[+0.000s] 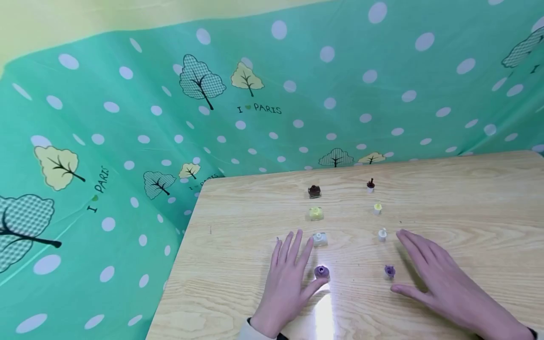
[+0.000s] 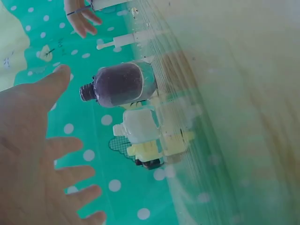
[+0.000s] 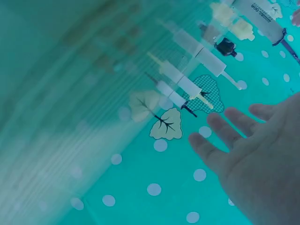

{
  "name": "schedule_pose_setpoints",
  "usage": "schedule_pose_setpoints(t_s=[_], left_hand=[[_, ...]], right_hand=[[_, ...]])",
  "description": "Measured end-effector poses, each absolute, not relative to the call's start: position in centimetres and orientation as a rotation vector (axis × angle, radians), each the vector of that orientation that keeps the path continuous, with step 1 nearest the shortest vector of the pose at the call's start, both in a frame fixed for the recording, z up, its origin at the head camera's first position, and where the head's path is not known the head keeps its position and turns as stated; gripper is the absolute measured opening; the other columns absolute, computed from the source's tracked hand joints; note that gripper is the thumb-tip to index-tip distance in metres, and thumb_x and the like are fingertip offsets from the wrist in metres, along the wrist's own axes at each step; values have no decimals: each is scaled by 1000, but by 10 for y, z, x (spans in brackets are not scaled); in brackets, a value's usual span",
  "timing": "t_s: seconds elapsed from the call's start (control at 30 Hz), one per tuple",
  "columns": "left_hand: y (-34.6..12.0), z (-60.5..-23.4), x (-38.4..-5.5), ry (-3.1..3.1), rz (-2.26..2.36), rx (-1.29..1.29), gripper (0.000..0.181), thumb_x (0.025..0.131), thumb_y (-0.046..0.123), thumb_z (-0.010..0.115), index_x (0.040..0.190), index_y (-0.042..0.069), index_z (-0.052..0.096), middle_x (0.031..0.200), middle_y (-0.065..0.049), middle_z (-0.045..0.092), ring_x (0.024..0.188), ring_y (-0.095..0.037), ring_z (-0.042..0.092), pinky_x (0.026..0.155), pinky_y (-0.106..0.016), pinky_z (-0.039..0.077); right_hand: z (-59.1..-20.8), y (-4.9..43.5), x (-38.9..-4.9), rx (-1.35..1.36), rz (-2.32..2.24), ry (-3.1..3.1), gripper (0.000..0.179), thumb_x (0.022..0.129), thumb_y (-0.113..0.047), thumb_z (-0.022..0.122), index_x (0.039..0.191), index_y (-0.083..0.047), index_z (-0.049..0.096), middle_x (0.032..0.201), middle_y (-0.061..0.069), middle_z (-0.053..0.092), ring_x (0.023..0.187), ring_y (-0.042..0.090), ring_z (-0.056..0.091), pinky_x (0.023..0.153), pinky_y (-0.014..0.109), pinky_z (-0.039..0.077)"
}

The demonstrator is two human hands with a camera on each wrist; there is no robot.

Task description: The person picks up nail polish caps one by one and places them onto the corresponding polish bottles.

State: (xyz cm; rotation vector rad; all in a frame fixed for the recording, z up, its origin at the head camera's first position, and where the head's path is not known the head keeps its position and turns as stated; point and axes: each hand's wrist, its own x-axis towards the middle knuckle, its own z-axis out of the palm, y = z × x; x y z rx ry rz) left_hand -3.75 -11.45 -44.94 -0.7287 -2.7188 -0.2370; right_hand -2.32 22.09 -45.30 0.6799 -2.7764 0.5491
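Uncapped nail polish bottles stand in a column on the table: a purple bottle [image 1: 321, 272] nearest, then a white bottle [image 1: 319, 239], a yellow bottle [image 1: 316, 213] and a dark brown bottle [image 1: 314, 191]. To their right stand white caps, brushes upward: a purple brush cap [image 1: 389, 271], a white brush cap [image 1: 382, 234], a yellow brush cap [image 1: 377, 208] and a dark brush cap [image 1: 370, 185]. My left hand [image 1: 285, 283] is spread just left of the purple bottle, holding nothing. Fingers extended, my right hand [image 1: 442, 281] is right of the purple brush cap, also holding nothing.
A pale wooden table [image 1: 229, 264] carries everything. Behind it and along its left side hangs a green dotted cloth [image 1: 280, 80] printed with trees. Light glares off the tabletop just in front of the purple bottle.
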Motion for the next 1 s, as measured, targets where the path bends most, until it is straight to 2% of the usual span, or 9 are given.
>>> schedule_pose_setpoints(t_s=[0.03,0.1,0.17,0.2,0.27,0.47,0.87,1.0], left_hand=[[-115,-449,-37,-2711,-259,-736,83,91,66,53,154,16,35,158,-15,34,146,-32,31,117,-53,28],[-115,-448,-37,-2703,-312,-748,81,91,63,55,153,14,36,156,-15,37,143,-31,36,117,-50,30],[-116,-448,-36,-2695,-362,-755,79,91,61,57,151,13,39,154,-14,40,140,-28,41,115,-48,34],[-116,-448,-36,-2688,-388,-759,77,91,60,58,150,13,41,152,-13,43,137,-27,43,114,-47,36],[-117,-448,-35,-2668,-449,-771,73,91,57,62,146,11,46,147,-11,49,132,-25,49,110,-45,41],[-118,-449,-34,-2638,-572,-794,64,87,47,73,135,10,55,130,-4,60,119,-18,58,103,-39,48],[-118,-454,-41,-2679,-671,-818,53,84,40,78,125,12,62,114,2,69,104,-12,65,94,-35,54],[-116,-455,-43,-2704,-699,-823,46,83,39,79,118,12,66,107,3,71,100,-11,66,92,-33,55]], right_hand=[[-452,220,-23,663,573,-2794,109,79,-55,76,158,-8,18,155,21,32,135,40,35,123,28,-5],[-449,219,-22,610,609,-2844,106,80,-55,76,157,-7,21,150,23,37,130,41,39,125,43,7],[-447,218,-22,562,637,-2900,102,81,-58,73,155,-4,27,144,23,43,128,41,42,116,58,24],[-446,217,-22,541,647,-2924,99,81,-60,72,152,-3,32,141,22,46,126,40,44,108,60,32],[-444,217,-22,508,659,-2962,93,81,-63,70,145,-2,42,134,19,52,123,37,49,98,59,42],[-444,215,-24,502,746,-2994,78,79,-63,72,126,-3,59,120,12,62,112,33,61,91,56,51],[-446,211,-35,548,766,-3059,53,79,-56,75,112,-15,69,101,-11,63,94,10,61,79,36,56],[-446,210,-38,587,793,-3101,44,79,-52,77,108,-20,69,100,-13,63,95,10,62,82,36,56]])
